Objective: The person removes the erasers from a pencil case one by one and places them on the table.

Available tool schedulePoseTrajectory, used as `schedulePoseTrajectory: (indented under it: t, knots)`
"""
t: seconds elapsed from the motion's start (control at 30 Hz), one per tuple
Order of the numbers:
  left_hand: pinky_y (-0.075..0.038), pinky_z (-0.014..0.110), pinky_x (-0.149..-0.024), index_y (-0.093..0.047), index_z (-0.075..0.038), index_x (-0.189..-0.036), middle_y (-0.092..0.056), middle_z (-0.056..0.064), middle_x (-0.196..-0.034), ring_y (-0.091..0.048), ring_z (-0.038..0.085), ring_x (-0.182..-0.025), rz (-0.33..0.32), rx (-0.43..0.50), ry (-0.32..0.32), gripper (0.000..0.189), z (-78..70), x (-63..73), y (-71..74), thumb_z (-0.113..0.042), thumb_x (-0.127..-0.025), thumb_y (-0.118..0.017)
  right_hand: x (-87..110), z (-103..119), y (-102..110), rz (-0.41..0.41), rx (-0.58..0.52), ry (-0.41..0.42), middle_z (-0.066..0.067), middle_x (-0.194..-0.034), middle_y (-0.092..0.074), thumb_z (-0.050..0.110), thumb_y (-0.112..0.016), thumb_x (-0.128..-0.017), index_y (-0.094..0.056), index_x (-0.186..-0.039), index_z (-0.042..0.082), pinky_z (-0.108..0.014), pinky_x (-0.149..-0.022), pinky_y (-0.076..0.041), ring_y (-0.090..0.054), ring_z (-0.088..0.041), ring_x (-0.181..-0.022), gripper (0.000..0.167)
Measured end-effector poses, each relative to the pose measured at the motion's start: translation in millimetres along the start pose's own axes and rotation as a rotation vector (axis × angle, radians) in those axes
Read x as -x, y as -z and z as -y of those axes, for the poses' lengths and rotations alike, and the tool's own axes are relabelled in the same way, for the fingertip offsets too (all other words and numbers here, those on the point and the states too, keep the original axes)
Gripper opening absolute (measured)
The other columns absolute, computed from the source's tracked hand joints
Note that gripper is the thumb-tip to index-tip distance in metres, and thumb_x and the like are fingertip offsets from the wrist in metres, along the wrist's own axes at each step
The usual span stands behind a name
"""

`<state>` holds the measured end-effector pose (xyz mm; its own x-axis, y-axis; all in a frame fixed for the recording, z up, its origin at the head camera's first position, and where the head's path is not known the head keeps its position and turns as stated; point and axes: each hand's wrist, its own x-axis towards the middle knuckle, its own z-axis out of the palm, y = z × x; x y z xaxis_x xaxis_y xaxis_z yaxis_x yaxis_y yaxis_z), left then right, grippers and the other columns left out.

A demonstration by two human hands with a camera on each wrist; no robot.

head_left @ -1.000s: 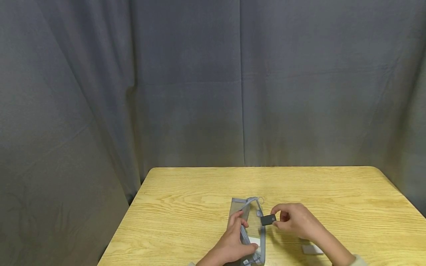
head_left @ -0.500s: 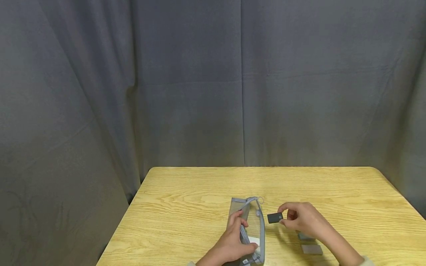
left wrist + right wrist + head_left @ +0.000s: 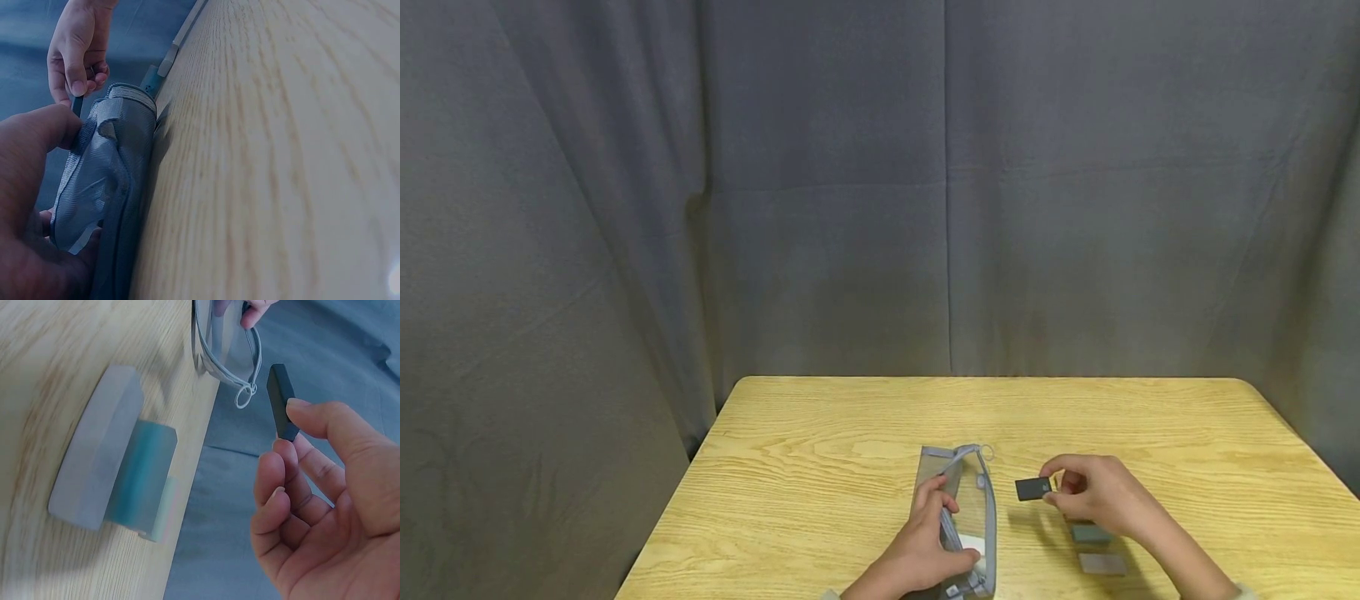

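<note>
My left hand [image 3: 925,546] holds a grey mesh zip pouch [image 3: 973,508] by its opening, thumb on one zipped edge and fingers at the other. Something white [image 3: 973,544] shows inside the pouch near the thumb. To the right, my right hand [image 3: 1093,496] pinches a small black rectangular block [image 3: 1032,489] between thumb and fingertips. The block is held above the table, apart from the pouch. A small pale marking is on its face. In the right wrist view the black block [image 3: 282,403] stands on edge between thumb and fingers, with the other fingers curled below.
A grey block [image 3: 1102,564] and a teal block [image 3: 1090,533] lie in a row under my right forearm. A third pale block [image 3: 164,509] lies beyond them, mostly hidden in the head view. A ring pull [image 3: 987,452] hangs at the pouch's far end. Grey curtains [image 3: 820,208] stand behind the wooden table [image 3: 820,467].
My right hand has moved right with the black block, from the pouch's edge to clear of it, uncovering more of the teal block. My left hand and the pouch have stayed put.
</note>
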<state>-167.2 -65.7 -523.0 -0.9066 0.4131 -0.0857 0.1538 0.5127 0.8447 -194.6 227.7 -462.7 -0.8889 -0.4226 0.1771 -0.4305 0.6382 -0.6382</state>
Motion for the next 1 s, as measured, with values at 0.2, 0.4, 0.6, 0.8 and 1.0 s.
schedulePoseTrajectory:
  t: [0.2,0.4,0.6,0.8,1.0]
  knots:
    - [-0.049,0.023,-0.070,-0.044,-0.018,-0.112,-0.015,0.003,-0.163,-0.053,0.021,-0.107,0.001,-0.004,-0.001,0.048,0.1,-0.3,0.1,-0.033,-0.082,-0.078,3.8,-4,5,0.007,-0.032,-0.031,0.012,-0.072,-0.059,0.019,-0.077,-0.089,-0.072,-0.106,0.013,-0.023,-0.056,-0.045,-0.049,0.001,-0.059,0.019]
    - [-0.049,0.022,-0.069,-0.044,-0.018,-0.112,-0.014,0.002,-0.164,-0.053,0.020,-0.105,0.001,0.003,0.002,0.048,-1.2,-0.3,0.3,-0.033,-0.082,-0.078,5.6,-7,10,0.005,-0.035,-0.052,0.011,-0.073,-0.059,0.021,-0.077,-0.089,-0.072,-0.108,0.014,-0.023,-0.059,-0.046,-0.051,0.000,-0.062,0.021]
    - [-0.051,0.025,-0.073,-0.043,-0.019,-0.113,-0.014,0.002,-0.164,-0.054,0.026,-0.113,0.000,-0.009,0.004,0.048,-0.4,0.2,-0.3,-0.033,-0.083,-0.078,8.4,-12,15,0.007,-0.013,-0.088,0.011,-0.075,-0.060,0.023,-0.077,-0.089,-0.072,-0.110,0.014,-0.024,-0.064,-0.047,-0.052,0.000,-0.065,0.023]
    - [-0.052,0.024,-0.075,-0.043,-0.020,-0.113,-0.014,0.002,-0.164,-0.053,0.026,-0.117,0.005,-0.005,0.013,0.048,0.1,0.0,-0.4,-0.034,-0.083,-0.077,10.5,-18,20,0.023,-0.023,-0.113,0.009,-0.077,-0.061,0.022,-0.077,-0.090,-0.072,-0.112,0.013,-0.024,-0.064,-0.046,-0.053,-0.001,-0.067,0.024]
    - [-0.053,0.025,-0.075,-0.043,-0.019,-0.113,-0.014,0.002,-0.164,-0.055,0.024,-0.114,0.009,-0.005,0.008,0.047,-1.1,0.8,0.3,-0.033,-0.084,-0.078,12.3,-21,25,0.021,-0.029,-0.121,0.009,-0.077,-0.061,0.022,-0.077,-0.090,-0.072,-0.113,0.012,-0.024,-0.061,-0.045,-0.052,-0.001,-0.066,0.026]
